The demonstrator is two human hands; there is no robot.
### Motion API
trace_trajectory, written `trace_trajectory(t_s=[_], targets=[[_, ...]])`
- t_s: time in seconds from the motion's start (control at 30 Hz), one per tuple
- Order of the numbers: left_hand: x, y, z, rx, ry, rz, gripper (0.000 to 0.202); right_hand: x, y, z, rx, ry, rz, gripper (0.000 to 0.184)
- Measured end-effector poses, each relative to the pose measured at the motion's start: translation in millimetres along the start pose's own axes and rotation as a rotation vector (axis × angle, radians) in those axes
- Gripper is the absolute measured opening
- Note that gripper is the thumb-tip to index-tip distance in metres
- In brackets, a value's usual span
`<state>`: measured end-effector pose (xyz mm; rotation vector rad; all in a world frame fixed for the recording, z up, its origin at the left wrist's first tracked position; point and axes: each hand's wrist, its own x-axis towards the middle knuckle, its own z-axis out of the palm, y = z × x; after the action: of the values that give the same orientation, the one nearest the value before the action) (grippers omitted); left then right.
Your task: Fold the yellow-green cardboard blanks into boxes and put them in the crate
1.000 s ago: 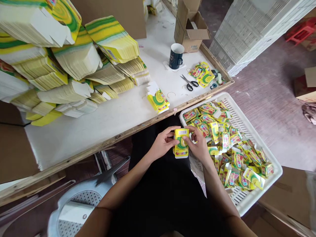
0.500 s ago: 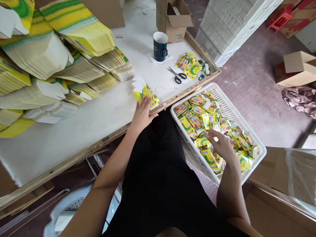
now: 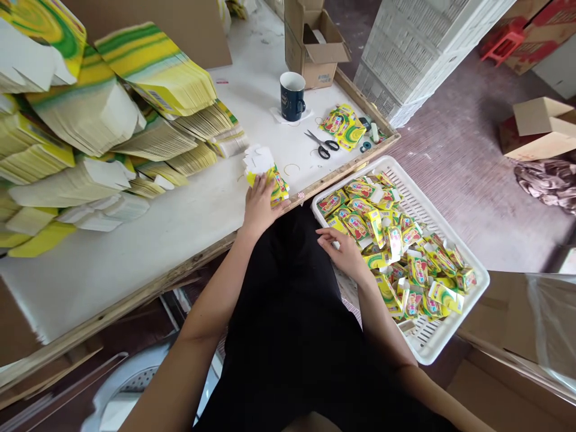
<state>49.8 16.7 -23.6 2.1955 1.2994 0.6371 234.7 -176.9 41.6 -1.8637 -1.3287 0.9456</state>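
My left hand (image 3: 260, 203) rests on a small stack of flat yellow-green cartons (image 3: 270, 175) at the near edge of the white table (image 3: 135, 240), fingers curled over its near end. My right hand (image 3: 342, 251) hovers at the near left edge of the white plastic tray (image 3: 450, 336), fingers loosely spread and holding nothing. The tray holds several folded yellow-green boxes (image 3: 396, 240).
Large piles of flat cartons (image 3: 103, 120) fill the table's left. A dark mug (image 3: 292, 96), scissors (image 3: 321, 143), a few boxes (image 3: 344, 125) and an open cardboard box (image 3: 312, 42) sit at the far right. White crates (image 3: 418, 42) stand beyond. A white stool (image 3: 121, 396) is below left.
The folded box held in both hands a second ago is gone from them. My left hand went to the carton stack; my right hand reached into the tray, then drew back to its near edge.
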Motion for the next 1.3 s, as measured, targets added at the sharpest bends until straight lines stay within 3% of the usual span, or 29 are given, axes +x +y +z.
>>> trace_trajectory(t_s=[0.1, 0.23, 0.33, 0.43, 0.6, 0.73, 0.8, 0.87, 0.97, 1.07, 1.23, 1.3], targets=[[10, -7, -8.9, 0.040, -0.129, -0.001, 0.089, -3, 1, 3, 0.021, -0.007, 0.013, 0.027], [8, -14, -18.9, 0.008, -0.094, -0.026, 0.064, -8, 9, 2, 0.038, 0.014, 0.023, 0.025], [3, -18, -18.1, -0.038, 0.040, -0.115, 0.079, -7, 12, 4, 0.039, 0.012, 0.032, 0.025], [4, -22, -13.5, -0.123, 0.193, -0.301, 0.095, -4, 10, 7, 0.026, -0.011, 0.023, 0.026], [13, -25, -18.1, -0.456, 0.354, -0.477, 0.064, 0, 7, 7, 0.045, -0.006, 0.004, 0.026], [-4, 1, -27.8, -0.818, 0.436, -0.393, 0.043, 1, -1, 12, 0.136, 0.094, -0.005, 0.030], [-28, 27, -27.3, -0.972, 0.345, -0.309, 0.043, 3, -10, 17, 0.198, 0.233, -0.021, 0.034], [-55, 53, -23.6, -1.023, 0.181, -0.262, 0.039, 6, -18, 22, 0.267, 0.333, -0.034, 0.038], [-84, 77, -19.5, -1.018, -0.043, -0.227, 0.034, 10, -25, 28, 0.387, 0.370, -0.020, 0.037], [-89, 78, -22.9, -1.140, -0.182, -0.182, 0.045, 10, -23, 30, 0.475, 0.345, 0.020, 0.036], [-81, 64, -30.4, -1.468, -0.521, -0.132, 0.060, 3, -17, 37, 0.584, 0.209, 0.092, 0.038], [-82, 64, -29.2, -1.525, -0.561, -0.145, 0.063, 1, -17, 39, 0.614, 0.213, 0.100, 0.038]])
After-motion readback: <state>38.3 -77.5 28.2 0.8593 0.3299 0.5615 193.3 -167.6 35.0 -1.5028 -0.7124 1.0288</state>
